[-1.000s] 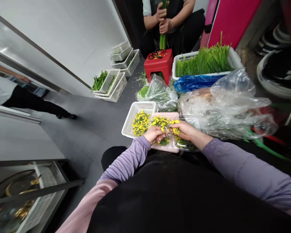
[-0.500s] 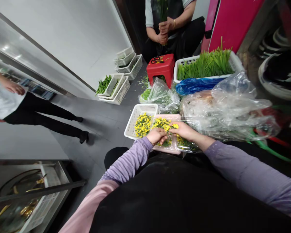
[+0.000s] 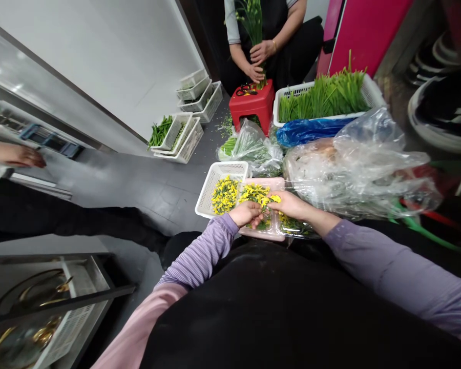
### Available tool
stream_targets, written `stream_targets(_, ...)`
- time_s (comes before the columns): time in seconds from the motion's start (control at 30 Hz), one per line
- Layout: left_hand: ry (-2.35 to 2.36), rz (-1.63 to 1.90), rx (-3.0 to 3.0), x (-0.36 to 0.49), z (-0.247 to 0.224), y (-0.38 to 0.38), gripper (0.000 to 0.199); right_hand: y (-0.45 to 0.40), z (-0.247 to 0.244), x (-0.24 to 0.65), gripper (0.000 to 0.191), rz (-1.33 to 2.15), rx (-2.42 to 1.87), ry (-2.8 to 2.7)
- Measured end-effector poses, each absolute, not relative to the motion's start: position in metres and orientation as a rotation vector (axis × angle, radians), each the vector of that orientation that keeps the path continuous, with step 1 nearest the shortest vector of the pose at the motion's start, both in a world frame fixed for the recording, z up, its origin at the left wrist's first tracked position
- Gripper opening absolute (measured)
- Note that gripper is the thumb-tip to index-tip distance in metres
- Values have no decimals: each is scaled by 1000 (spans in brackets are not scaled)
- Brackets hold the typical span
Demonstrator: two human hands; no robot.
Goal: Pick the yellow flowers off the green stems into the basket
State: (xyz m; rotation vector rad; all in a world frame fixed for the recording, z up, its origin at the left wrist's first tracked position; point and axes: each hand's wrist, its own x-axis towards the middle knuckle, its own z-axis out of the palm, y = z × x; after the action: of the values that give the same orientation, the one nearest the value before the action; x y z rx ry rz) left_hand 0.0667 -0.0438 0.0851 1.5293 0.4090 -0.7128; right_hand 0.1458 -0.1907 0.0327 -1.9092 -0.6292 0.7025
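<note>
Both my hands meet over a pink tray (image 3: 267, 183) that holds green sprigs with yellow flowers. My left hand (image 3: 248, 213) is closed, its fingertips pinching the green stems of a flower sprig. My right hand (image 3: 288, 204) is closed on yellow flower sprigs (image 3: 273, 199), whose blossoms poke out by the thumb. More yellow flowers (image 3: 255, 193) lie in the tray just beyond my fingers. To the left, a white perforated basket (image 3: 204, 201) contains a heap of yellow flower heads (image 3: 225, 195). Under my right wrist is a clear plastic container (image 3: 297, 228) with more sprigs.
A large clear plastic bag (image 3: 330, 177) lies right of the tray. Beyond are a blue bag (image 3: 311, 130), a basket of green stalks (image 3: 322, 97) and a red stool (image 3: 249, 106) with scissors. A co-worker (image 3: 259, 56) sits behind it. Another person's leg (image 3: 80, 218) is at left.
The person at left has come closer to me. The co-worker has lowered the bunch of green stems onto the red stool. My hands stay nearly in place, still on the flower sprigs.
</note>
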Motion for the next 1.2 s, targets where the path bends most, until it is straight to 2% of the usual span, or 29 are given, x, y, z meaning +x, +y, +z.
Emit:
stream_targets(0.27, 418, -781, 1832, 70, 81, -48, 19, -191, 41, 141, 27, 751, -1870, -637)
stream_targets(0.43, 269, -762, 2159, 70, 48, -37, 18, -192, 39, 142, 20, 908, -1338, -283)
stream_targets(0.57, 157, -684, 2627, 65, 6, -28, 31, -196, 44, 148, 13, 977, -1038, -98)
stream_targets(0.7, 265, -933, 2702, 66, -27, -38, 15, -199, 48, 149, 10, 1031, -935, -36)
stream_targets(0.83, 329, -1035, 2650, 79, -43, -49, 15, -200, 52, 148, 15, 1045, -915, 1)
stream_targets(1.03, 318, -945, 2650, 81, -31, -40, 6, -200, 47, 153, 16, 980, -1061, 103)
stream_targets(1.2, 194, -644, 2452, 68, 19, -29, 19, -197, 32, 147, 16, 935, -1423, -40)
